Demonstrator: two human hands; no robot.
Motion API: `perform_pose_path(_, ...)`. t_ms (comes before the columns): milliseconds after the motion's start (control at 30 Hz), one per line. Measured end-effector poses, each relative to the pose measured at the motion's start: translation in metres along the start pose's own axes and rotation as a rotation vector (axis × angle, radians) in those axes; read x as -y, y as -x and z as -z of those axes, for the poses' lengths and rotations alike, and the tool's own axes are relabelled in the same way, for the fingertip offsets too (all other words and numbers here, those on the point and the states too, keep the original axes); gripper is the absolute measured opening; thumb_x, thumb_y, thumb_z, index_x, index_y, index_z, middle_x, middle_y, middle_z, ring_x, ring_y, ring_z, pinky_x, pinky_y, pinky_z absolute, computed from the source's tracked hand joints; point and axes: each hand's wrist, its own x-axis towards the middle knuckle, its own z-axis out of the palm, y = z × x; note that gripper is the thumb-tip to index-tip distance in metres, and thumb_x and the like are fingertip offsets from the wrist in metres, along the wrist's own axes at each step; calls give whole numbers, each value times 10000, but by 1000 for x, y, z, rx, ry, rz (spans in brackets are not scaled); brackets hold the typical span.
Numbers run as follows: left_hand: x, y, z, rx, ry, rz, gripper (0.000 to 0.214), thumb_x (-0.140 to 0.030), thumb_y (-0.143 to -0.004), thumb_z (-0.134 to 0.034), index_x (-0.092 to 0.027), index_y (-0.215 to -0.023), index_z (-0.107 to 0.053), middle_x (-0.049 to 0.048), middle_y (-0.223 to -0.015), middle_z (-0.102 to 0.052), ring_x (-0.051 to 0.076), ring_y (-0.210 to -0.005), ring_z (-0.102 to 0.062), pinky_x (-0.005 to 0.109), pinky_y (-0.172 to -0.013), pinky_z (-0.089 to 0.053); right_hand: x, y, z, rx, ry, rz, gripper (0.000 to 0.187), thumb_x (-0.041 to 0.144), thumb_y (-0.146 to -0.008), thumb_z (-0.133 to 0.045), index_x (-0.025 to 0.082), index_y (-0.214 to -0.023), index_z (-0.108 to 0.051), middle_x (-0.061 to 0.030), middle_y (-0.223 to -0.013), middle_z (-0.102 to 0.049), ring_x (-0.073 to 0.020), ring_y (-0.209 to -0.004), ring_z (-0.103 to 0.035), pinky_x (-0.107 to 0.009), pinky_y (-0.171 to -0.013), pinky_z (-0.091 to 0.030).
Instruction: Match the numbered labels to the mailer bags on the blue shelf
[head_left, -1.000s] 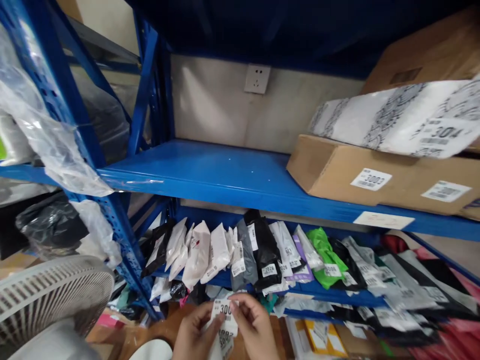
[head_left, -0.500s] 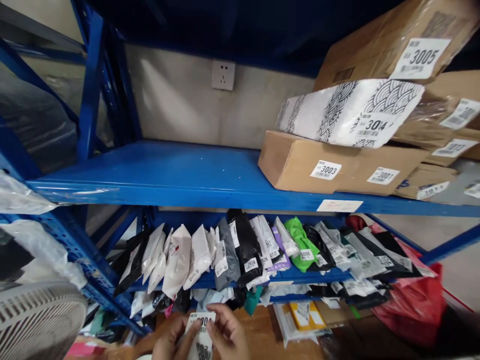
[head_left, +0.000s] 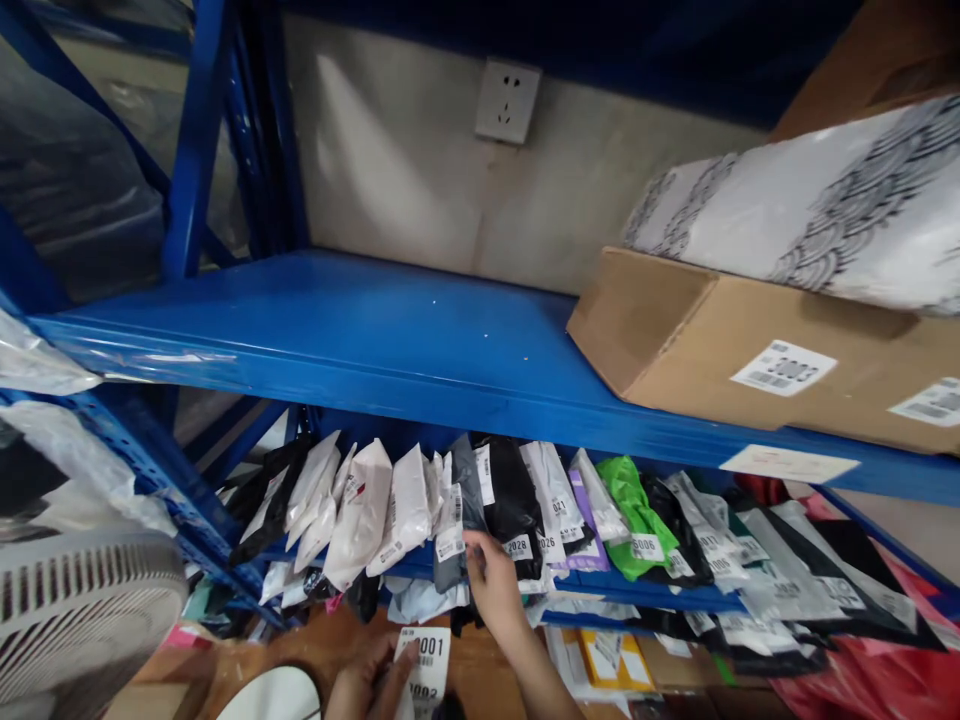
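Grey bag [head_left: 470,492], lower shelf [head_left: 637,594] front edge | likely soft, light; pinch bottom | right hand [head_left: 493,582]: hold unclear | left hand [head_left: 369,682] pinches labels [head_left: 430,662]

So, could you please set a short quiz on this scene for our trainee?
1. What does the left hand hold?
2. True or false: the right hand is at the bright green bag.
3. The wave-patterned white package lies on: (a) a cardboard box, (b) the fan, (c) the wall socket.

Key: 1. Barcode labels. 2. False; it is at the grey mailer bag. 3. (a), the cardboard box.
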Motion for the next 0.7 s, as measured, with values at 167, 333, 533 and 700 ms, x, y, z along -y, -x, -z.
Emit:
perform_pose_path(167,9,-30,-23,44,52,18,522,-641,-784,-456,-147,-774,-625,40,-696,-608,160,-669,-520,232,-608,-401,5,-53,-26,69,290,29,283,39,-748,-463,163,-886,-677,-131,-952,-658,-251,-900,-633,-342,-804,-502)
perform_pose_path(333,16,-48,-40,-22,119,70,500,-630,-777,-477,-153,-778,-625,43,-705,-634,170,-680,-537,242,-626,-410,-22,-51,-41,43,314,114,339,144,-752,-545,178,-1073,-648,-136,-963,-599,-267,-901,-601,-389,-805,-501)
perform_pose_path(533,11,-58,-49,-69,210,148,490,-629,-753,-516,-156,-809,-630,41,-717,-651,178,-688,-552,242,-620,-417,-40,-35,-39,40,282,268,421,290,-781,-515,198,-1181,-610,-105,-888,-523,-258,-810,-516,-415,-728,-477)
perform_pose_path(700,10,-65,-50,-100,205,138,477,-621,-736,-545,-157,-801,-632,44,-737,-651,201,-744,-574,264,-691,-439,-30,-31,-31,45,256,269,421,292,-794,-521,264,-1210,-576,-90,-934,-491,-255,-846,-491,-406,-736,-482)
